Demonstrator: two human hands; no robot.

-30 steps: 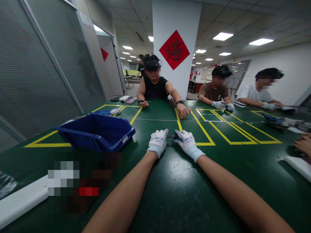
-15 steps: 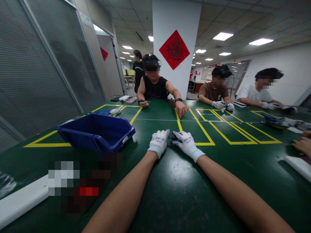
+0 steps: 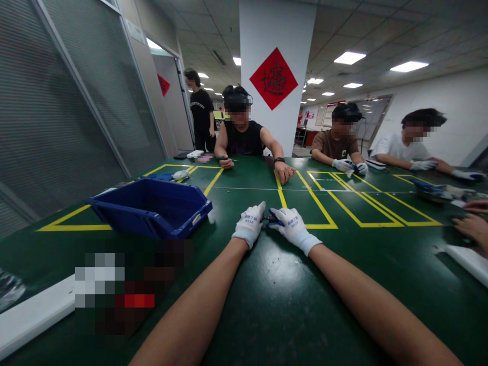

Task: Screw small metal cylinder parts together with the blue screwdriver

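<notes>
Both my hands wear white knit gloves with blue print, held close together over the green table (image 3: 282, 325). My left hand (image 3: 249, 223) has its fingers bent together, thumb side toward the other hand. My right hand (image 3: 292, 224) is curled, and dark blue shows at its fingertips. In the narrow gap between the hands is a small dark object (image 3: 268, 217), held by the right fingers. Its kind is too small and too covered to make out. The left fingertips are at its near end, but what they grip is hidden.
A blue plastic bin (image 3: 152, 208) stands to the left, inside yellow tape lines (image 3: 320, 203). A white bar (image 3: 38, 317) lies at front left, another (image 3: 467, 264) at right. Across the table a co-worker's bare hand (image 3: 284, 172) rests; gloved co-workers sit farther right.
My hands and the small dark object stay almost in place, with only slight finger shifts. A standing person at the back moved left and nearer. The far-right co-worker's gloved hand moved outward.
</notes>
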